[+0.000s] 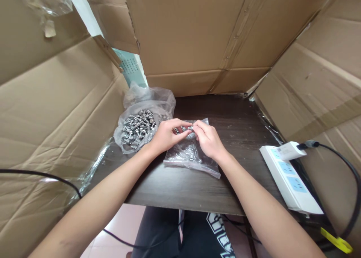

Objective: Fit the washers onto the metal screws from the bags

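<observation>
Both hands meet over a clear zip bag (180, 158) that lies flat on the dark table. My left hand (167, 135) pinches one end of a small metal bolt (190, 128) between thumb and forefinger. At the bolt's other end, the fingertips of my right hand (208, 138) are closed on it. Whether a nut or washer sits on the bolt is too small to tell. Several small metal pieces show in or on the zip bag, partly covered by my fingers. Left of my left hand, an open plastic bag (120, 132) holds a heap of metal bolts (139, 126).
Behind the bolts is more crumpled clear plastic (137, 94). A white power strip (306, 201) with a plugged-in adapter (290, 151) and a black cable (346, 164) lies at the right. Cardboard walls (194, 32) enclose the dark wooden table (180, 190) on three sides.
</observation>
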A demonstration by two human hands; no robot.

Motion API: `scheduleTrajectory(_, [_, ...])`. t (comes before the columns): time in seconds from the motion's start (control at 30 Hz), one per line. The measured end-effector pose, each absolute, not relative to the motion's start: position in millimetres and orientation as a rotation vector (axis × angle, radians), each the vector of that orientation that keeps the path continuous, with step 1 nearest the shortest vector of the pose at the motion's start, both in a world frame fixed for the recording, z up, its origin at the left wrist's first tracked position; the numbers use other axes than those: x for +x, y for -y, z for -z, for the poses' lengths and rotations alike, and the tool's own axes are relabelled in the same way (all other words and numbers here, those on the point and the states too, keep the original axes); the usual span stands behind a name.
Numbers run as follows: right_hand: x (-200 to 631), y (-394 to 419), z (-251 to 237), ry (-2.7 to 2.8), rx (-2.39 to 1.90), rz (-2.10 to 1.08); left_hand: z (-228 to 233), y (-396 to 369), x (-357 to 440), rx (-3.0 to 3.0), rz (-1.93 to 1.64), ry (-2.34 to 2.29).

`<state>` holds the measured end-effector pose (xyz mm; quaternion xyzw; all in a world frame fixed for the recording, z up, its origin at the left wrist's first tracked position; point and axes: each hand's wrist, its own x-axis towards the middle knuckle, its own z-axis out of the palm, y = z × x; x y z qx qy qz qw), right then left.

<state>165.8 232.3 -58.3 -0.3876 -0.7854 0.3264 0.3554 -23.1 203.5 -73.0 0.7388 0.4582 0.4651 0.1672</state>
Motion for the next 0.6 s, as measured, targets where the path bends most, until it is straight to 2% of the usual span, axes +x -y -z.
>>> scheduleTrajectory(0.6, [166.3,-234.8,62.2,1.947,-0.91,-0.671,68.5,-202.9,-21.9,1.961,-1.34,-1.43])
